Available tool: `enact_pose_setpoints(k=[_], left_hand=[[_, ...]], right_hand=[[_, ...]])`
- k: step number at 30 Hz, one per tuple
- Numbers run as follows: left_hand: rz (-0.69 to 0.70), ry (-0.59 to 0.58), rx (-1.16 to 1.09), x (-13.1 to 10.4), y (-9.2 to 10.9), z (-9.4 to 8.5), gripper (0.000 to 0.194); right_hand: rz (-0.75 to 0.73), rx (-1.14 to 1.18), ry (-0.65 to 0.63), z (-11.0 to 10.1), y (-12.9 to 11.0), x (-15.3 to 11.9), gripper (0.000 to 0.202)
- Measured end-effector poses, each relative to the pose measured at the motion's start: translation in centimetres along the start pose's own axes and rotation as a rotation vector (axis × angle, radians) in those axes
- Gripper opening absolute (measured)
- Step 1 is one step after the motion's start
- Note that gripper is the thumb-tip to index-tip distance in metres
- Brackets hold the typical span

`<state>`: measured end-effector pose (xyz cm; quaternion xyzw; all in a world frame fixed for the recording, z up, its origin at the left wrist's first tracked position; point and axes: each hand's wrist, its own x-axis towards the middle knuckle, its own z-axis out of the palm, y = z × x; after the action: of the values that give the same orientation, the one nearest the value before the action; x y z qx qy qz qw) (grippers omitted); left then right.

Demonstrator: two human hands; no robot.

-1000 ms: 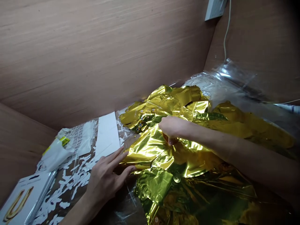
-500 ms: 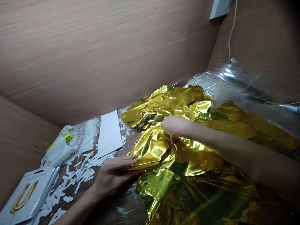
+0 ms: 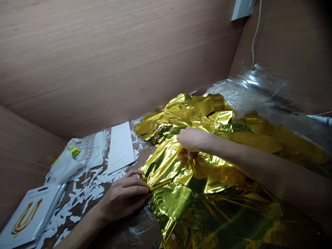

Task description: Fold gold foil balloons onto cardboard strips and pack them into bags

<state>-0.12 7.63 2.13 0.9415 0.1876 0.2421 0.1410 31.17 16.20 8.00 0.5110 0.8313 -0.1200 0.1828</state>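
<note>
A flat, crinkled gold foil balloon (image 3: 162,164) lies between my two hands. My left hand (image 3: 126,193) has closed its fingers on the balloon's left edge. Bunched foil sits under the fist of my right hand (image 3: 190,140), whose thumb points down against it; some of its fingers are hidden. More gold foil balloons (image 3: 192,110) are heaped behind the right hand, and a loose gold foil sheet (image 3: 173,202) spreads below, toward the front.
At the left lie packets printed with a gold U (image 3: 28,214), a crumpled white plastic bag (image 3: 68,166) and a white card (image 3: 120,147). White paper strips (image 3: 86,192) litter the table. Clear plastic bags (image 3: 249,86) pile up at the back right. Wooden panels (image 3: 116,62) enclose the space.
My left hand has turned palm-down and closed on the foil edge, where its fingers were parted before. The foil between the hands looks more stretched. My right hand is nearly unmoved.
</note>
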Motion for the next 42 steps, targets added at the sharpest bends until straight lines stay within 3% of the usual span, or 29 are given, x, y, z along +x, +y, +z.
enact_pose_setpoints(k=[5,9,13,16,22,26,30,36,42], left_hand=[[-0.073,-0.061,0.195,1.0,1.0,-0.5,0.021],[-0.145,-0.173,0.249,2.2,2.0,-0.4,0.030],[-0.115,-0.324,0.326,3.1,3.2,0.1,0.043],[-0.081,-0.360,0.338,3.6,3.8,0.2,0.040],[-0.119,-0.306,0.324,5.0,4.0,0.7,0.024],[0.034,-0.241,0.427,5.0,3.7,2.0,0.025],[0.121,-0.177,0.584,3.4,4.0,3.0,0.027],[-0.031,-0.166,0.767,1.5,6.6,4.4,0.038],[-0.151,-0.157,0.755,1.2,8.1,5.5,0.049]], right_hand=[[-0.012,-0.004,-0.011,-0.2,-0.1,-0.1,0.020],[-0.016,-0.006,-0.007,-0.3,-0.2,-0.2,0.025],[-0.023,-0.016,0.001,-0.3,-0.4,-0.4,0.029],[-0.027,-0.034,0.008,-0.2,-0.4,-0.2,0.033],[-0.035,-0.045,0.013,0.5,0.1,0.7,0.036],[-0.055,-0.037,0.013,0.7,0.1,0.7,0.027],[-0.047,-0.040,0.009,0.3,-0.1,0.4,0.030],[-0.062,-0.061,0.034,0.2,-0.1,0.4,0.038],[-0.051,-0.047,0.021,0.2,0.2,0.1,0.046]])
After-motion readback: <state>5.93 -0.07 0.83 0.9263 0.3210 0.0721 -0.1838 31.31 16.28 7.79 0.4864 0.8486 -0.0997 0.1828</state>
